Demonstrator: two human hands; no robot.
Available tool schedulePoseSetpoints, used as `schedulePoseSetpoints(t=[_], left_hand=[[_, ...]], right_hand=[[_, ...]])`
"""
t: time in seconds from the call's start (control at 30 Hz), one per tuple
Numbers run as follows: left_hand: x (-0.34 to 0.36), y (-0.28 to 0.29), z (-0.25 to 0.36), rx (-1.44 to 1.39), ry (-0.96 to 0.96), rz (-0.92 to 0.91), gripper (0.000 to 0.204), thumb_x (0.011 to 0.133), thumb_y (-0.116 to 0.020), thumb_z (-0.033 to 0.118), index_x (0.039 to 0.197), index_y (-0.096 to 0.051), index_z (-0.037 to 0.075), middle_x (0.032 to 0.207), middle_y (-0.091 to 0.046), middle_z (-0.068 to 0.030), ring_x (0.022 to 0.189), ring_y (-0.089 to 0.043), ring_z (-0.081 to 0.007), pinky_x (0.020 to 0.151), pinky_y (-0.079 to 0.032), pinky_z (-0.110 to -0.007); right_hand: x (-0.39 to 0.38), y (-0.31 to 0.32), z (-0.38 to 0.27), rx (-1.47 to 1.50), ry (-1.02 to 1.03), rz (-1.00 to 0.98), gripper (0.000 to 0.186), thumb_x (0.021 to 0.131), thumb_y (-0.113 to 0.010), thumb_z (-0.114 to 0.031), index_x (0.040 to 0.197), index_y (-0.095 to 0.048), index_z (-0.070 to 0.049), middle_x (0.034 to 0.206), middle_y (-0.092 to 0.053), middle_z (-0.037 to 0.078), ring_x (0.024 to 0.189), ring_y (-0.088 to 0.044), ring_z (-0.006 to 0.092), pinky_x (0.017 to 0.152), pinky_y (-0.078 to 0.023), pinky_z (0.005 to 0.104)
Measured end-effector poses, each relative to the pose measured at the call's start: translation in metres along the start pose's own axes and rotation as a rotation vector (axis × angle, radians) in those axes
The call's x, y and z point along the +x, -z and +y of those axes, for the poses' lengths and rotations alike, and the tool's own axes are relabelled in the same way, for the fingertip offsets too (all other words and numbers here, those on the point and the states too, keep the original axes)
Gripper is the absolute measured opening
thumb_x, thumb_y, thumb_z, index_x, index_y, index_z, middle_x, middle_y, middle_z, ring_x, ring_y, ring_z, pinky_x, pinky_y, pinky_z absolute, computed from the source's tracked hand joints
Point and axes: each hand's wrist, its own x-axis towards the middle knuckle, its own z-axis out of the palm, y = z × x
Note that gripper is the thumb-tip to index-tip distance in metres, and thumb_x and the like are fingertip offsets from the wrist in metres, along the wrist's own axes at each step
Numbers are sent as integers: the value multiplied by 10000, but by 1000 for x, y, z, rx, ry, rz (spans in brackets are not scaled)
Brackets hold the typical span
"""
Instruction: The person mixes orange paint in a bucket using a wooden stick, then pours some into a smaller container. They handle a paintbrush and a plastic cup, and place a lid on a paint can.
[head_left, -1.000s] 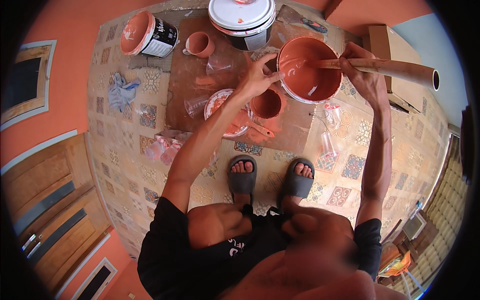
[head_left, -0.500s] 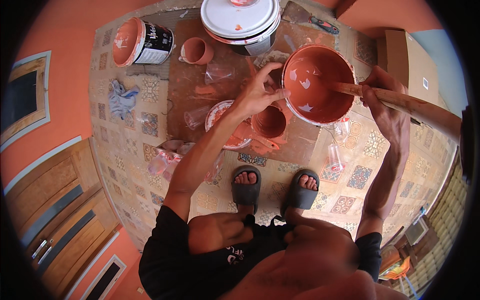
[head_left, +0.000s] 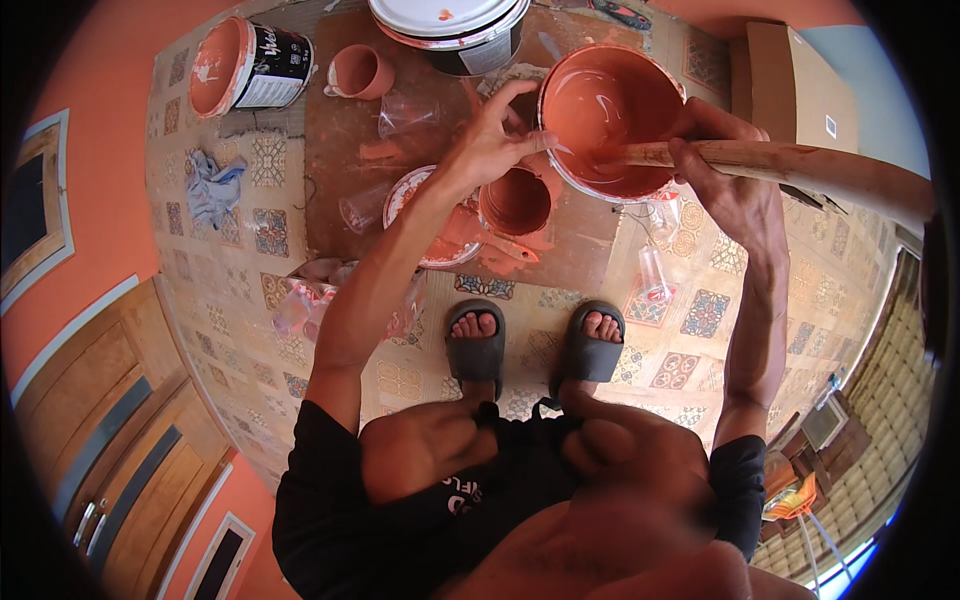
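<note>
My left hand point(head_left: 500, 140) holds the near-left rim of a bucket point(head_left: 610, 100) of wet terracotta-coloured paint, fingers bent around its edge. In my right hand point(head_left: 725, 190) is a long wooden pole point(head_left: 830, 172), lying almost level, its left end down in the paint. Just below the bucket sit a small paint-coated container point(head_left: 515, 200) and a white lid point(head_left: 410, 188) smeared with paint, a paintbrush point(head_left: 508, 243) lying across it.
On a stained board point(head_left: 335, 140) are a mug point(head_left: 365, 75), plastic cups point(head_left: 405, 115) and a large lidded bucket point(head_left: 450, 20). A black-labelled pail point(head_left: 250, 68) and rag point(head_left: 212, 190) lie left. A cardboard box point(head_left: 800, 90) stands right; more cups point(head_left: 310, 310) are near my feet.
The pole's end has shifted leftward inside the bucket, toward my left hand, and my right hand has moved with it. The whole view has slid slightly up and left since half a second ago.
</note>
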Motion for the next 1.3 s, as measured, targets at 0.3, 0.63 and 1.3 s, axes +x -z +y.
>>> schedulePoseSetpoints(t=[0.3,0.63,1.3], left_hand=[[-2,-6,5,-30,-2,57,804,816,-894,385,1479,-509,145,849,-645,-49,780,-629,-161,711,-540,-342],[-5,-7,13,37,20,72,728,890,-839,302,1508,-499,122,967,-669,-78,907,-631,-158,807,-519,-332],[-10,-16,14,31,-5,158,679,884,-843,326,1463,-567,103,946,-689,-65,880,-651,-157,795,-536,-334]], right_hand=[[-12,-6,9,-175,33,100,138,942,-639,-119,925,-627,17,755,-695,107,642,-647,168,636,-530,349],[-19,-14,18,-170,116,174,152,977,-631,-180,951,-659,-33,755,-685,104,614,-622,166,621,-516,332],[-7,-26,8,-422,53,181,229,877,-629,-224,971,-678,-21,777,-701,180,755,-699,361,711,-548,454]])
